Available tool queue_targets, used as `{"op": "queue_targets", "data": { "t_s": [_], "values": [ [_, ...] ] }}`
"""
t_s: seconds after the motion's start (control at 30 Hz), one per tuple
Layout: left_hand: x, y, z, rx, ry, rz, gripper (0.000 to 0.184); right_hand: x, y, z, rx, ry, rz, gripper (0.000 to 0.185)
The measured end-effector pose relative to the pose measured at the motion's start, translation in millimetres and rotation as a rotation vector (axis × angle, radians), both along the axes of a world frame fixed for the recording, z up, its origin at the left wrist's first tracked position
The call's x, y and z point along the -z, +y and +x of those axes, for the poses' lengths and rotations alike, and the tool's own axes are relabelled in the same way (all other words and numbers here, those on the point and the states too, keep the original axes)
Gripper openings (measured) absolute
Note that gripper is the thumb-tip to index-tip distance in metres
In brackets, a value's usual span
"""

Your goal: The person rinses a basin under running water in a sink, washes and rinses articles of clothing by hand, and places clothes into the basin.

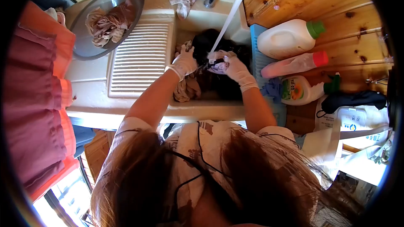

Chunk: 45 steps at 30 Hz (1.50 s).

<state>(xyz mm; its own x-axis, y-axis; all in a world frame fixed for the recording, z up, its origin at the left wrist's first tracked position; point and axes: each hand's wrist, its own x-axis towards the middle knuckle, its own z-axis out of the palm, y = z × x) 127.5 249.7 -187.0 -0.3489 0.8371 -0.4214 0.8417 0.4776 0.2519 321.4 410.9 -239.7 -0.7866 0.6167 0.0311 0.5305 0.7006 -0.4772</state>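
Both my hands wear thin whitish gloves over the sink basin (212, 105). My right hand (239, 70) is closed on a pale purple-and-white garment (219, 64), right where the water stream (227, 21) lands. At the basin's left side is my left hand (184, 62), its fingers bent and slightly apart, next to a beige-brown cloth (187, 88); no garment shows clearly in its grip. Dark wet clothing (206, 40) fills the back and right of the basin. What lies under the hands is partly hidden.
Left of the basin is a ribbed washboard (141, 59), with a grey tub (134, 10) of crumpled cloths beyond. Another cloth (182, 2) hangs by the faucet (210, 0). Several bottles, including a white jug (284, 40), lie along the right on a blue tray (259, 50).
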Motion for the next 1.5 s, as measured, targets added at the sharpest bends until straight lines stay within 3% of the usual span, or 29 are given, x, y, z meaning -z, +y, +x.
{"op": "queue_targets", "data": {
  "t_s": [0.07, 0.13, 0.2, 0.23, 0.33, 0.4, 0.43, 0.47, 0.5, 0.53, 0.6, 0.7, 0.73, 0.8, 0.83, 0.87, 0.9, 0.93, 1.0, 1.07, 1.13, 1.17, 1.2, 1.27, 1.33, 1.37, 1.4, 1.47, 1.5],
  "values": [
    [7.8, 4.7, 12.8, -0.129, -0.020, -0.085, 0.065, -45.1, -39.3, -11.2, 0.184, -0.331, 0.186, 0.045],
    [10.2, 13.3, 18.3, -0.211, -0.038, -0.180, 0.075, -84.4, -55.3, -21.0, 0.138, -0.247, 0.258, 0.051],
    [58.5, 11.3, 14.1, -0.240, -0.062, -0.080, 0.077, -89.3, -58.3, -17.2, 0.066, -0.181, 0.241, 0.055],
    [69.8, 9.2, 13.2, -0.227, -0.090, -0.086, 0.069, -85.8, -55.0, -17.5, 0.016, -0.153, 0.192, 0.055],
    [128.2, 18.8, 13.8, 0.043, 0.214, -0.228, 0.048, -62.5, -40.3, -9.2, -0.100, -0.217, 0.083, 0.044],
    [11.1, 12.8, 11.6, 0.106, 0.029, -0.315, 0.033, -58.2, -38.5, -4.3, -0.077, -0.428, 0.028, 0.034],
    [-48.4, 9.6, 10.6, 0.130, -0.067, -0.361, 0.028, -59.7, -41.9, -5.1, -0.083, -0.335, 0.168, 0.029],
    [12.0, 19.3, -7.9, 0.166, 0.017, -0.228, 0.023, -63.6, -48.6, -7.1, -0.088, -0.242, 0.302, 0.024],
    [-15.7, 11.0, -12.0, 0.241, 0.128, 0.014, 0.026, -65.4, -57.1, -8.5, -0.090, -0.151, 0.435, 0.020],
    [-44.5, 1.9, -12.9, 0.135, -0.060, 0.176, 0.026, -65.0, -65.7, -13.7, -0.122, -0.213, 0.248, 0.021],
    [-25.2, -1.0, -28.7, 0.119, -0.221, 0.336, 0.028, -61.7, -86.4, -33.3, -0.191, -0.329, -0.120, 0.025],
    [-5.7, -6.4, -36.3, -0.035, -0.366, 0.347, 0.029, -60.7, -117.3, -57.3, -0.525, -0.835, -0.235, 0.039],
    [-9.0, -9.0, -36.3, -0.079, -0.356, 0.361, 0.029, -20.2, -119.2, -60.1, -0.645, -0.907, -0.195, 0.041],
    [-43.7, -21.3, -23.8, -0.148, -0.164, 0.405, 0.033, -38.7, -127.7, -69.0, -0.597, -0.923, -0.261, 0.041],
    [-34.5, -25.4, -28.2, -0.169, -0.192, 0.585, 0.035, -22.6, -126.0, -70.4, -0.661, -0.960, -0.235, 0.040],
    [-38.2, -30.4, -29.0, -0.182, -0.203, 0.589, 0.034, 4.5, -120.4, -72.6, -0.724, -0.996, -0.208, 0.039],
    [-48.1, -35.3, -30.2, -0.195, -0.212, 0.596, 0.034, -11.7, -123.3, -76.0, -0.786, -1.032, -0.177, 0.039],
    [-56.1, -38.7, -31.7, -0.208, -0.221, 0.605, 0.034, -35.3, -112.3, -63.9, -0.671, -0.864, -0.419, 0.040],
    [-63.2, -40.7, -34.8, -0.181, -0.263, 0.527, 0.036, -36.4, -88.0, -44.2, -0.421, -0.339, -0.625, 0.024],
    [-70.3, -44.3, -32.7, -0.084, -0.282, 0.432, 0.037, -60.5, -57.7, -40.0, -0.188, -0.155, -1.224, 0.021],
    [-79.3, -47.5, -27.0, -0.086, -0.292, 0.487, 0.051, -114.7, -52.4, -41.6, 0.101, 0.091, -1.230, 0.022],
    [-83.6, -49.1, -23.4, -0.085, -0.295, 0.516, 0.059, -122.2, -33.1, -42.1, -0.091, 0.164, -1.208, 0.023],
    [-86.9, -47.5, -22.6, -0.081, -0.300, 0.544, 0.067, -124.1, -25.8, -45.7, -0.092, 0.359, -1.360, 0.022],
    [-91.6, -38.1, -20.4, 0.004, -0.474, 0.571, 0.098, -144.9, -13.6, -49.0, -0.101, 0.464, -1.413, 0.022],
    [-111.8, -28.9, -14.9, 0.083, -0.696, 0.420, 0.106, -153.7, 0.8, -58.4, -0.125, 0.581, -1.492, 0.021],
    [-78.6, -18.8, -14.7, 0.125, -0.743, 0.524, 0.112, -179.2, -1.9, -61.8, -0.135, 0.661, -1.524, 0.021],
    [-97.2, -18.0, -9.1, 0.056, -0.760, 0.340, 0.116, -206.4, -6.9, -64.7, -0.145, 0.742, -1.558, 0.021],
    [-102.8, -21.0, 6.5, -0.092, -1.216, 0.501, 0.112, -253.9, -11.8, -69.3, -0.131, 0.863, -1.670, 0.022],
    [-77.8, -11.8, 5.9, 0.033, -1.125, 0.592, 0.107, -269.8, -7.0, -68.3, -0.106, 0.928, -1.653, 0.023]
  ]
}}
